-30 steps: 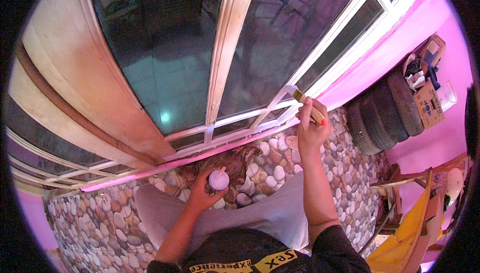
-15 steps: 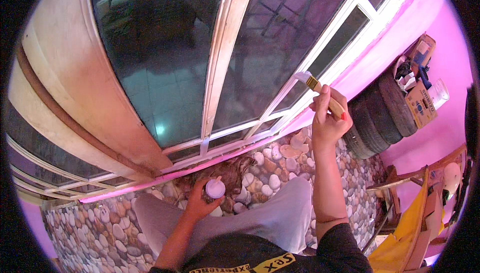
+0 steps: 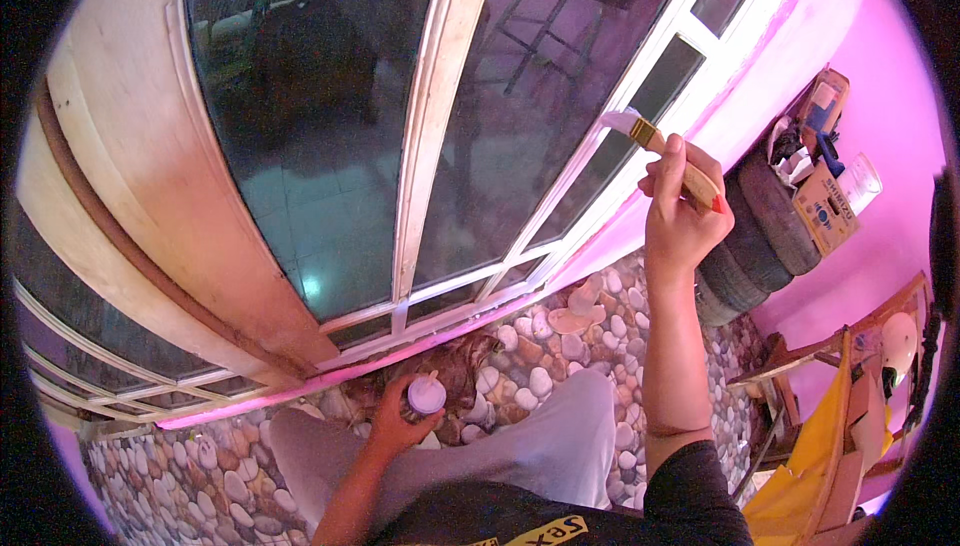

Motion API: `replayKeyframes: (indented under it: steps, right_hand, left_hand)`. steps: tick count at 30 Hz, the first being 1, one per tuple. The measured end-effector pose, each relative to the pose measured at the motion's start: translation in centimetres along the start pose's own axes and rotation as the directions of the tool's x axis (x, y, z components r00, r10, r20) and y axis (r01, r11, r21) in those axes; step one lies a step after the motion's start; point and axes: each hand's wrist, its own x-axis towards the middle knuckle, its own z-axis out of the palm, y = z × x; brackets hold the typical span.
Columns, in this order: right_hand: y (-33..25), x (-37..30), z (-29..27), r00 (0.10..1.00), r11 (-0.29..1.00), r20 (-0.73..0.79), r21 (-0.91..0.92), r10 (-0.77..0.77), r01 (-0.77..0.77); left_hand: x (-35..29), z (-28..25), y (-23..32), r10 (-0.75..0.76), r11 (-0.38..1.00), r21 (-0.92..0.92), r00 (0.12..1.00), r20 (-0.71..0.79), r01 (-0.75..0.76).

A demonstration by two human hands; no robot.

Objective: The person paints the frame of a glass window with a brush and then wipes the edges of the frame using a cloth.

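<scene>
Up on the right, against the white window frame, the right hand is closed around the wooden handle of a small paintbrush, whose pale bristles touch the slanting frame bar between two dark glass panes. Low and nearer the body, the left hand is wrapped round a small paint tin with pale paint showing at its open top, held just in front of the stone-patterned wall cladding below the sill. The step in hand looks like coating the frame bar, with the brush laid on the wood and the tin kept well apart from it. A stroke from here would call for a steady drag along the narrow bar, keeping the bristles off the glass on either side and off the pink wall beyond. Stacked tyres and a cardboard box stand far right.
</scene>
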Motion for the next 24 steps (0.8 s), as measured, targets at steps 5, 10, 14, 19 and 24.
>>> replayKeyframes:
  steps: [5,10,14,19,24]
  right_hand:
    - [0.3,2.0,0.0,0.999,0.999,-0.022,0.036,-0.04,0.04]
    - [-0.5,4.1,0.1,0.998,0.999,-0.051,0.023,-0.022,0.023]
    - [-0.9,6.0,0.0,0.996,0.998,-0.067,0.016,-0.054,0.055]
    - [-2.0,7.6,-0.1,0.998,0.998,-0.047,0.045,-0.035,0.037]
    - [-2.9,9.9,-0.2,0.996,0.998,-0.069,0.048,-0.048,0.051]
  left_hand:
    - [-0.1,-0.1,0.9,-0.039,0.999,0.018,0.999,0.008,0.039]
    - [-0.1,-0.3,1.2,-0.011,1.0,-0.001,1.0,0.008,0.011]
    - [-0.1,-0.2,1.0,0.024,0.999,0.022,1.0,0.02,-0.024]
    - [-0.2,-0.2,1.4,0.017,1.0,0.024,1.0,-0.001,-0.017]
    - [-0.4,-0.1,1.0,-0.007,0.999,0.045,1.0,0.019,0.006]
